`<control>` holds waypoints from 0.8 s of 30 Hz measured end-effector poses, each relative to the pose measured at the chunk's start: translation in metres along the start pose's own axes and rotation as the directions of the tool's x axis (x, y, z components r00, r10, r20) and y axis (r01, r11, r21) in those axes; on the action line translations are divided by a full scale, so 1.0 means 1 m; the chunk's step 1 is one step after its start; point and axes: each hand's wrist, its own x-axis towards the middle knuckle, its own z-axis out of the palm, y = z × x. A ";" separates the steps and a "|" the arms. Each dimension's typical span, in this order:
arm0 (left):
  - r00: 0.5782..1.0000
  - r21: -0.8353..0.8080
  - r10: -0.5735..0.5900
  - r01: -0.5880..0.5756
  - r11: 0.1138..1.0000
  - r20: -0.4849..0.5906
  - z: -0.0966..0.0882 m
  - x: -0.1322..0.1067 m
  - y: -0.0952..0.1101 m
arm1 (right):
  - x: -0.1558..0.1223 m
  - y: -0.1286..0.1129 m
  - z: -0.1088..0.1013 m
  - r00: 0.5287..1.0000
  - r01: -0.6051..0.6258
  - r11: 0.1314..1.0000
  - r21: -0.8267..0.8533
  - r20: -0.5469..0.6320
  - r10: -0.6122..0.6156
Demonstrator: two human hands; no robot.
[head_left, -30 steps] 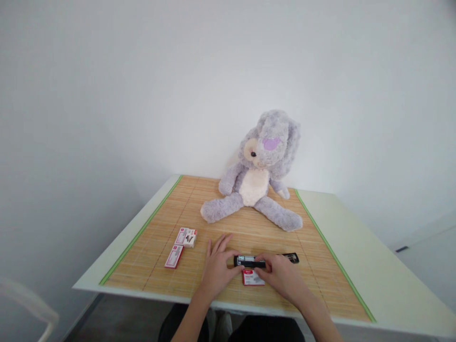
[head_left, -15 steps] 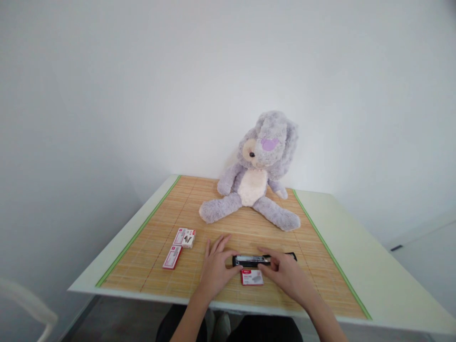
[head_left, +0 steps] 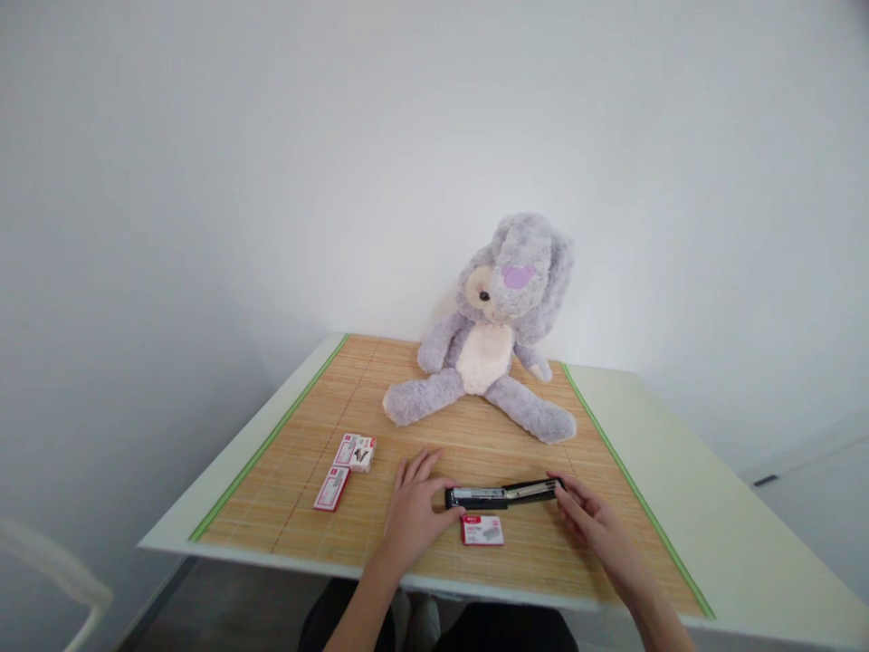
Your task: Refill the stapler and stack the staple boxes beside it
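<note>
A black stapler (head_left: pixel 503 494) lies opened out flat on the bamboo mat (head_left: pixel 448 444), its metal staple channel showing. My left hand (head_left: pixel 415 512) rests on the mat with fingers spread, its thumb pressed to the stapler's left end. My right hand (head_left: pixel 592 518) is at the stapler's right end, fingertips touching the tip of the opened arm. A small red and white staple box (head_left: pixel 482 531) lies just in front of the stapler, between my hands.
Two more red and white staple boxes (head_left: pixel 354 451) (head_left: pixel 331 488) lie on the mat to the left. A grey plush rabbit (head_left: pixel 494 337) sits at the back against the white wall. The pale table (head_left: pixel 685 489) extends right of the mat. A white chair back (head_left: pixel 54 584) shows at lower left.
My right hand slid from the middle of the stapler to its right end, uncovering the staple channel. The left hand stayed at the left end.
</note>
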 end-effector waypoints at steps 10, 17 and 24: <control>1.000 -0.006 0.018 -0.018 1.000 -0.005 0.000 0.001 0.000 | 0.010 -0.038 0.009 0.977 0.210 0.946 -0.246 0.084 -0.196; 1.000 -0.002 0.028 -0.028 1.000 -0.001 0.001 0.001 -0.001 | 0.019 -0.070 0.032 0.943 0.317 0.837 -0.446 0.243 -0.228; 1.000 -0.002 0.022 -0.022 1.000 0.003 0.000 0.001 0.000 | 0.025 -0.090 0.058 0.891 0.425 0.766 -0.482 0.374 -0.259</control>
